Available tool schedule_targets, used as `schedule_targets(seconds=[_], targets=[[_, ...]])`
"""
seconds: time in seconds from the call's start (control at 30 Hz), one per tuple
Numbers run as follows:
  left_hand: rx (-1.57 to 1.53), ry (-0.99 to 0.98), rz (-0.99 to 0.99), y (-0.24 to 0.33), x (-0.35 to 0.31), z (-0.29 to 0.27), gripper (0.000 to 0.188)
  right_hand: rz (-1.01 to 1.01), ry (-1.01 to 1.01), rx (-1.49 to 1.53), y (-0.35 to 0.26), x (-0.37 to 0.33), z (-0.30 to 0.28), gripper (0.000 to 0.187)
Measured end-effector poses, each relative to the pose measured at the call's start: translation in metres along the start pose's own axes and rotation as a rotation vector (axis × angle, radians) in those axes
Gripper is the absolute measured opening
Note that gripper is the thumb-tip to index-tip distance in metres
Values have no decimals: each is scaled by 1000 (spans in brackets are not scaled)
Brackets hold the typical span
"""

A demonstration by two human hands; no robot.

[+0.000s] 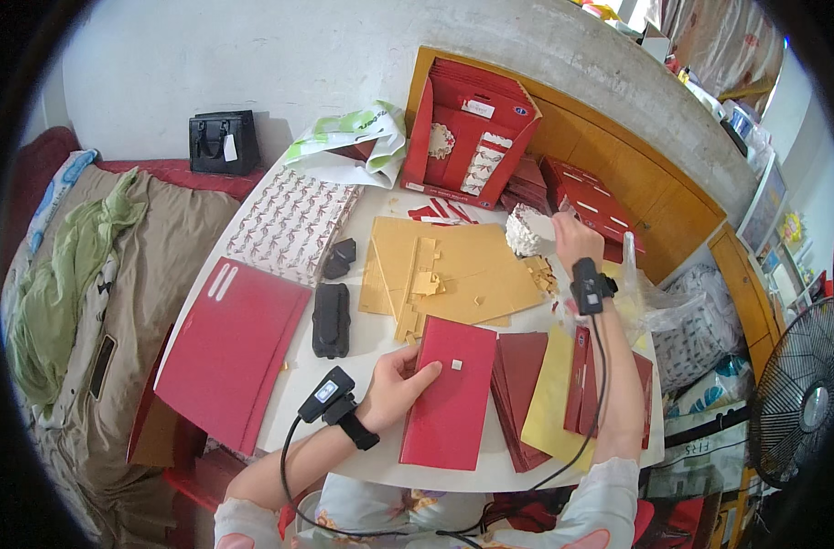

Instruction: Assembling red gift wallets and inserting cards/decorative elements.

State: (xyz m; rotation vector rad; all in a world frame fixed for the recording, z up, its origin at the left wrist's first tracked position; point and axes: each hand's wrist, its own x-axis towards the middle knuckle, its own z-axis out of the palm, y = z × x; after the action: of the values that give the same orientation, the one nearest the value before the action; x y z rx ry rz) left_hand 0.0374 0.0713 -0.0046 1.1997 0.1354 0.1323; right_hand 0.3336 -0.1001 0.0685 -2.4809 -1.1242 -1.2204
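My left hand (401, 384) grips the left edge of a flat red card panel (453, 416), its thumb on top. A small pale square (457, 364) sits on the panel's upper half. At the back right, my right hand (577, 240) is beside a stack of white scalloped-edged cut-outs (527, 233). Its fingers are closed together; whatever they pinch is too small to tell. Tan sheets (490, 270) with cut scraps lie beyond the red panel. Dark red folded card pieces (517, 384) lie just right of it, with a yellow sheet (552, 398) partly over them.
A red open-fronted box (476, 119) stands at the back. Large red sheets (229, 352) and a patterned white sheet stack (293, 220) lie left, near a black case (331, 320). A black fan (806, 403) is at far right. A bed (115, 320) is left, with a black handbag (222, 142) behind.
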Motion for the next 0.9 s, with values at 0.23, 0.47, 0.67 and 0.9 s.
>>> schedule_targets(seconds=[0.23,0.47,0.67,0.9], targets=[[-20,5,48,5,0,2,27,390,34,918,-62,-38,-83,11],[59,70,214,3,4,-3,26,696,104,1395,-144,-80,-143,20],[21,-16,277,5,4,0,24,681,-158,1532,-168,-99,-133,27],[-58,-53,228,8,-3,-3,23,583,-147,1368,-178,-103,-123,25]])
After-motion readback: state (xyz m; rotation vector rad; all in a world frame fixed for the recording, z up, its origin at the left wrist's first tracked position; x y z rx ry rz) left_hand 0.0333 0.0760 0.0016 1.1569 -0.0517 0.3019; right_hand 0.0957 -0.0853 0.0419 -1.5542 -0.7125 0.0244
